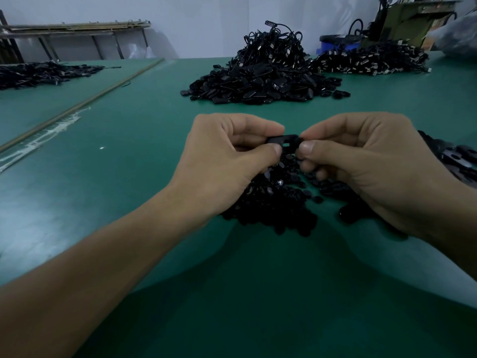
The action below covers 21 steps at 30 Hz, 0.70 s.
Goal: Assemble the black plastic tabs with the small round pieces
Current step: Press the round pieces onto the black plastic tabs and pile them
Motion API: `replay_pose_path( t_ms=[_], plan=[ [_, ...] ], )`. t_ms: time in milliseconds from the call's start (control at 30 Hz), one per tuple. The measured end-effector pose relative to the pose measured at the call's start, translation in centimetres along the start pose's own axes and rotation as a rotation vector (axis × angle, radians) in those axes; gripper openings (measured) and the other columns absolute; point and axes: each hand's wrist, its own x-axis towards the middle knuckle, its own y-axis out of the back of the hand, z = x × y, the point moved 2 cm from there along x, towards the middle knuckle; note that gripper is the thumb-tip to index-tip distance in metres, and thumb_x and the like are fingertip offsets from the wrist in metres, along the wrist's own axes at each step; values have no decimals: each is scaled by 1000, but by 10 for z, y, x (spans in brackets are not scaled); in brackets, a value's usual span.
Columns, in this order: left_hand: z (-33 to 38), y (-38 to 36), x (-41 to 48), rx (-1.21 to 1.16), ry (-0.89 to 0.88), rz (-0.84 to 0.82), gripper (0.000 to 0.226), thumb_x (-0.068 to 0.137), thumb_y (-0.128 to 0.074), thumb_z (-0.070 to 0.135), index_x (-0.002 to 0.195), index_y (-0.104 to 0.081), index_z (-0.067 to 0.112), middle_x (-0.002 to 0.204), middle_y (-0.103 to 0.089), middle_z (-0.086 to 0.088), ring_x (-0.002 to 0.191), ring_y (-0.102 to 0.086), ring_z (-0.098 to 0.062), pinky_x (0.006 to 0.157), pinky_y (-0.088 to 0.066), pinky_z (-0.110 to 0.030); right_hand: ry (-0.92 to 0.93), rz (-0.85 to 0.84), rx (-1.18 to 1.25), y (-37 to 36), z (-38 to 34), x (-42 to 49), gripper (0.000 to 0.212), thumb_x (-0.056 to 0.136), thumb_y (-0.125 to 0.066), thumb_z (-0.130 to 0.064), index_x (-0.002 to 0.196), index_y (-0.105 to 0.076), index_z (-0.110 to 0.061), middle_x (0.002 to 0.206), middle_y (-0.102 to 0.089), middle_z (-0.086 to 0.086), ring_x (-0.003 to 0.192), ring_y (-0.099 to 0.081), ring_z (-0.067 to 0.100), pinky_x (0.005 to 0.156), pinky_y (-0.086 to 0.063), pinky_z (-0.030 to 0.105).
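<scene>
Left hand [222, 161] and right hand [361, 164] each pinch an end of one black tab [284, 140], fingers [268, 130] clamped on it, above a pile of round pieces [273, 200] on the green counter [129, 151], black heap [258, 83] beyond, blue bin [335, 45] behind, contents unclear

Factory assembly workshop: long green work mat [129, 130], bulk heaps of black plastic parts [258, 83] (loose, unsorted), green machine [402, 19] at back, metal rack [77, 29] against pale wall [206, 21].
</scene>
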Motion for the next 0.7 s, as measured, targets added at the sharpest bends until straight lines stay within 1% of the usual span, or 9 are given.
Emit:
replay_pose_path(
  t_ms=[100, 233, 333, 433, 533, 633, 700],
  plan=[
    [1, -1, -1, -9, -13, 1, 20, 75, -76, 13, 87, -76, 29, 78, -77, 7, 71, -72, -4, 68, -55, -17, -6, 27, -46, -1, 0, 0, 12, 82, -77, -11, 75, -77, -21, 75, -75, 9, 64, -69, 14, 56, -52, 18],
    [2, -2, -1, 12, -22, -12, 25, 82, -78, 3, 89, -75, 27, 78, -77, 9, 69, -70, 0, 69, -54, -16, 45, 53, -153, -3, -3, -3, 8, 83, -76, -13, 78, -74, -19, 68, -74, 4, 58, -66, 7, 56, -52, 16],
    [3, -4, -2, 10, -24, -23, 26, 83, -77, 1, 90, -75, 25, 79, -77, 8, 71, -70, -1, 70, -54, -16, 100, 61, -211, -5, -6, -5, 11, 83, -77, -12, 79, -72, -21, 65, -73, -2, 55, -66, 5, 54, -50, 14],
    [4, -5, -2, 10, -26, -41, 26, 82, -77, 0, 91, -76, 24, 82, -78, 6, 75, -72, -4, 73, -55, -18, 147, 62, -279, -7, -9, -6, 15, 83, -77, -11, 79, -72, -23, 66, -73, -5, 58, -69, 6, 56, -50, 12],
    [4, -5, -3, 4, -31, -45, 25, 80, -77, 4, 92, -76, 25, 85, -78, 4, 78, -73, -6, 76, -55, -20, 164, 82, -305, -7, -10, -7, 14, 83, -77, -12, 79, -72, -24, 68, -74, -5, 60, -71, 8, 59, -54, 16],
    [3, -5, -2, -3, -30, -36, 23, 75, -76, 11, 91, -76, 27, 85, -78, 3, 79, -72, -6, 77, -55, -21, 164, 115, -325, -5, -11, -7, 14, 83, -77, -13, 78, -71, -24, 66, -73, -4, 61, -71, 10, 60, -58, 23],
    [3, -5, -2, -5, -28, -39, 23, 77, -76, 10, 91, -76, 27, 85, -78, 3, 78, -72, -5, 77, -55, -21, 157, 118, -339, -5, -11, -7, 13, 83, -77, -13, 78, -71, -24, 66, -73, -4, 61, -71, 12, 62, -59, 28]
  ],
)
